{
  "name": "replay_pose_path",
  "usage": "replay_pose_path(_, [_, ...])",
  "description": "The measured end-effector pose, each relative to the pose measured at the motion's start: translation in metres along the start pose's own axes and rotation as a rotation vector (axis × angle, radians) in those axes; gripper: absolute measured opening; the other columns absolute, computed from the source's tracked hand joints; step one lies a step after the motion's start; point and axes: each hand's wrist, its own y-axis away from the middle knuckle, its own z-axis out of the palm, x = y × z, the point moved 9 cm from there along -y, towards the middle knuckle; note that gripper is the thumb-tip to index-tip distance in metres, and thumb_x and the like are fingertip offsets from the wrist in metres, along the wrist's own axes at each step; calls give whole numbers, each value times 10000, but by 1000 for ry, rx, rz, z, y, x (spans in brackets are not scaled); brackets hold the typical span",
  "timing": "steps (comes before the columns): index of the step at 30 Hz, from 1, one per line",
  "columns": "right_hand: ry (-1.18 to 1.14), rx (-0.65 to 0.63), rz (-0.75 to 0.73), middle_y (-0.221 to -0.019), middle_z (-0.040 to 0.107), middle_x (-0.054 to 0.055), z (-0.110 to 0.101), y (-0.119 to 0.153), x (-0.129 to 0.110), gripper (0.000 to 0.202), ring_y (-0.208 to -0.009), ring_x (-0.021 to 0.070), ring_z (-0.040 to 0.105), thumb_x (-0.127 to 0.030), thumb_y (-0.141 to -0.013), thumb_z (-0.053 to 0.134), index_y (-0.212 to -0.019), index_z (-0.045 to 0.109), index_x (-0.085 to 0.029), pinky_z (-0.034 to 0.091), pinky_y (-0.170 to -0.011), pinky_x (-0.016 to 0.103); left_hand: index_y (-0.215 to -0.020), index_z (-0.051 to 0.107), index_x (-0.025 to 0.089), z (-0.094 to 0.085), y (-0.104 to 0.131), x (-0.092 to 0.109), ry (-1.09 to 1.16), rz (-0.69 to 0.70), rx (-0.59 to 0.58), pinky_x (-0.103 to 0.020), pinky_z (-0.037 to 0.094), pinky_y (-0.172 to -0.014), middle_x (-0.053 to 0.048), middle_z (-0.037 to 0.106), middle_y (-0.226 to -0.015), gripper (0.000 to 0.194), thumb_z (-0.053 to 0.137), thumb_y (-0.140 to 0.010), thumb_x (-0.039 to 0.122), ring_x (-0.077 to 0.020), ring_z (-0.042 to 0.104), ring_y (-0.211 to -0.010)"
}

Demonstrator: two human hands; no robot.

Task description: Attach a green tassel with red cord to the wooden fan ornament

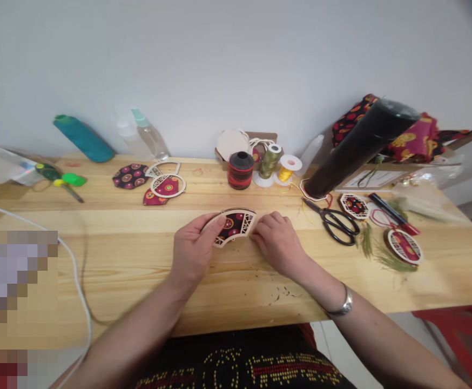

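My left hand (197, 243) grips a fan-shaped wooden ornament (240, 224), thumb on its front face. The ornament has pale cut-out lattice at its ends and dark fabric with red round motifs in the middle. At its right edge, my right hand (278, 240) is closed, with curled fingers meeting the rim; the fingertips are partly hidden. Beyond the hands lie an oval wooden frame (184, 185) over maroon fabric, a patterned octagonal piece (130, 176) and a pale fan-shaped frame (174, 168).
Black-handled scissors (338, 226) lie to the right, near an octagonal ornament (355, 206) and an oval ornament (405, 246) with green tassels. Thread spools (269, 162) stand at the back. A black cylinder (355, 151) leans against a fabric-filled box. A white cable (76, 270) crosses the left side.
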Motion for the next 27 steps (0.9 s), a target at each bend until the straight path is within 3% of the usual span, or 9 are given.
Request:
replay_pose_path(3, [-39,10,17,-848,651,82,2,2,5,112,-856,232,512,-174,-855,565,-763,628,-161,368,-723,347,-924,740,174,3,2,4,-11,13,-10,-228,537,-682,-35,758,-844,224,682,-777,332,-144,674,-729])
replay_pose_path(6, [-260,82,144,-805,636,69,-8,7,29,120,-807,201,529,-127,-833,536,-740,602,-162,402,-733,325,-920,742,171,6,3,0,33,-18,-35,-228,541,-692,-37,758,-850,212,697,-766,310,-147,678,-749])
replay_pose_path(9, [-585,141,347,-743,636,42,-16,15,60,107,-691,160,547,-200,-832,538,-750,599,-169,421,-647,285,-914,737,149,12,2,-12,154,-111,-84,-247,550,-643,-49,753,-798,229,701,-759,313,-147,670,-683])
replay_pose_path(12, [-781,134,476,-682,645,28,-18,24,72,146,-600,138,545,-281,-825,557,-748,603,-166,409,-565,262,-862,731,125,15,-1,-23,280,-228,-84,-247,539,-533,-54,737,-724,229,724,-728,310,-139,644,-589])
replay_pose_path(15, [-811,198,429,-686,652,26,-29,31,59,148,-635,138,579,-279,-839,551,-752,597,-169,438,-596,264,-800,716,110,13,-1,-32,354,-335,-34,-244,535,-508,-52,727,-706,203,758,-680,270,-134,636,-576])
replay_pose_path(19, [-699,317,183,-766,649,29,-43,40,16,101,-733,139,598,-210,-875,522,-793,577,-190,470,-677,277,-788,699,125,13,0,-38,411,-413,-17,-263,552,-582,-46,731,-750,153,736,-697,242,-131,646,-628])
replay_pose_path(23, [-534,393,-1,-784,655,32,-42,47,-20,85,-750,150,595,-162,-887,513,-827,561,-198,469,-695,307,-766,691,161,15,1,-43,431,-463,-31,-269,550,-617,-28,727,-754,72,671,-759,230,-128,639,-649])
replay_pose_path(27, [-445,397,-71,-752,653,25,-37,44,-35,90,-719,154,596,-151,-884,521,-814,557,-195,458,-697,326,-770,696,182,18,2,-46,467,-503,-50,-260,546,-625,-16,729,-766,74,631,-796,205,-126,640,-657])
